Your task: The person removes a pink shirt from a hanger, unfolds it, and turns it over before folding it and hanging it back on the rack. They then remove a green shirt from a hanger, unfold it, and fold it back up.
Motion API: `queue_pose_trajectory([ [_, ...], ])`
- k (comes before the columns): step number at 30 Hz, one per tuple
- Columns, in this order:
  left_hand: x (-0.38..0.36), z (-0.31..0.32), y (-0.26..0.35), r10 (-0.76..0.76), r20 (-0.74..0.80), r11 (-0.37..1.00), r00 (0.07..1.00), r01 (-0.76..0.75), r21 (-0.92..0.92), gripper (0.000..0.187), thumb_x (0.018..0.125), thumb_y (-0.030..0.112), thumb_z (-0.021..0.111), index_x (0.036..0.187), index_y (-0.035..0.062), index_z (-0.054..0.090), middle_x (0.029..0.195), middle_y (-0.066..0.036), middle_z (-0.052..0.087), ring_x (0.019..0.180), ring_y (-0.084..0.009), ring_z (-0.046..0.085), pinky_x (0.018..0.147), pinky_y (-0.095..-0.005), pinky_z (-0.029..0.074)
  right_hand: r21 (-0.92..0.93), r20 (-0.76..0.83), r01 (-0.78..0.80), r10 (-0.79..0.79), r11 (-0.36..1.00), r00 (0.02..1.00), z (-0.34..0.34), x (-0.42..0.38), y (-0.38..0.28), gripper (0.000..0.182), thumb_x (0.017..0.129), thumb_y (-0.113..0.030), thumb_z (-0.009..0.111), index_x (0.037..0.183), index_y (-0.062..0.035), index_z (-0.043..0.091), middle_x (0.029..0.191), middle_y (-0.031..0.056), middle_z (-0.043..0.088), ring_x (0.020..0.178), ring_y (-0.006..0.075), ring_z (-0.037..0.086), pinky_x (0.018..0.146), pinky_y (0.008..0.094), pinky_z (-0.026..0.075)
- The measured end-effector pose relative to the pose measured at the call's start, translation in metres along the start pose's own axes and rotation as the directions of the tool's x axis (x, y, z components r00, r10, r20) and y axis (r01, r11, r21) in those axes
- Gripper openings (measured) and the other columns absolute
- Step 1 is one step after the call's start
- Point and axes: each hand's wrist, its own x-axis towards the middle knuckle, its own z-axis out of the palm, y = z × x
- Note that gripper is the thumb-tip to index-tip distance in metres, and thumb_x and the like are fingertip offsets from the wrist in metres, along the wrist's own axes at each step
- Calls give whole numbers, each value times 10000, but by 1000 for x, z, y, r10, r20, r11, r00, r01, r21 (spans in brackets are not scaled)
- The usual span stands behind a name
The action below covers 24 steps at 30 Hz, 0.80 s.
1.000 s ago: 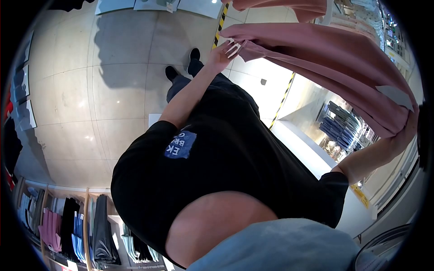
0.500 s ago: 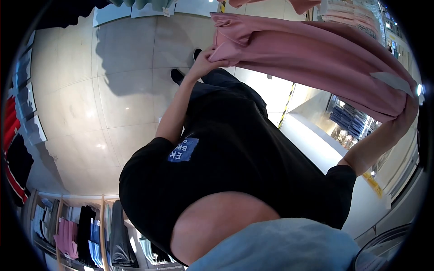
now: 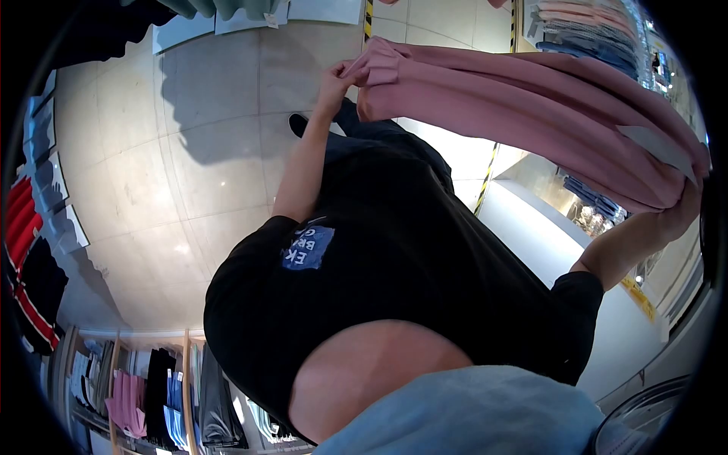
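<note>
Seemingly straightening pink garment — pinching near end in nearly closed left hand, supporting far end with right hand, can't tell how closed — next calling for even tension.

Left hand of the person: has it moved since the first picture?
Yes. Judged against the yellow-and-black floor tape at the top, the left hand has shifted toward the picture's left, still holding the pink garment.
</note>
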Motion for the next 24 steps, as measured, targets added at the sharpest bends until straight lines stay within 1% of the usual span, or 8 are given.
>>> queue_pose_trajectory([
  [1,-1,6,-8,-9,-6,999,1000,9,-49,290,870,202,824,1054,0,724,900,-20,706,800,-105,644,750,-251,523,4,-12,0,1,1000,1000,-2,-3,-1,425,1060,-220,398,1263,93,603,1217,198,663,1093,235,664,969,338,504],
  [5,-2,17,-31,-107,73,907,992,128,-401,421,939,215,740,1266,-25,629,1152,-92,703,1060,-187,677,955,-328,536,11,-45,-6,6,1000,999,-4,-13,-2,426,1061,-226,403,1265,92,600,1218,200,660,1094,236,663,969,340,504],
  [8,9,13,-51,-202,286,784,937,330,-526,510,987,324,665,1402,55,542,1370,-117,617,1247,-273,602,1105,-424,444,15,-60,-13,14,1000,998,-6,-18,-1,427,1061,-231,406,1268,91,597,1219,201,658,1094,238,662,969,343,504],
  [11,20,23,-69,-178,292,780,940,316,-540,542,1005,387,618,1436,77,508,1386,-114,605,1247,-298,602,1111,-451,448,25,-71,-13,15,1000,997,-6,-18,3,428,1062,-236,410,1270,90,594,1220,203,656,1094,239,662,969,345,504],
  [14,9,42,-54,-261,211,736,942,336,-588,495,1012,334,617,1385,23,518,1360,-128,606,1269,-263,581,1060,-444,500,28,-78,-3,6,1000,997,-9,-20,3,429,1062,-240,414,1272,89,592,1221,204,654,1094,240,661,969,347,504],
  [17,0,52,-26,-334,274,701,902,431,-567,503,1020,336,602,1411,40,487,1363,-124,604,1251,-281,597,1030,-452,531,26,-79,1,1,1000,997,-4,-20,9,431,1062,-245,417,1274,89,589,1222,205,652,1095,241,660,969,349,504],
  [20,-3,60,-12,-305,266,719,915,404,-566,530,1025,325,594,1447,46,435,1390,-143,576,1241,-295,606,1013,-466,550,24,-81,7,-5,1000,997,-1,-19,14,432,1063,-250,421,1276,88,586,1223,207,650,1095,243,660,968,352,504],
  [24,-4,63,-4,-312,339,621,888,461,-634,503,1051,319,510,1461,44,411,1411,-160,548,1253,-302,596,1054,-468,522,29,-80,10,-7,1000,997,3,-17,21,434,1063,-257,426,1279,86,583,1225,208,647,1095,244,659,968,354,504],
])
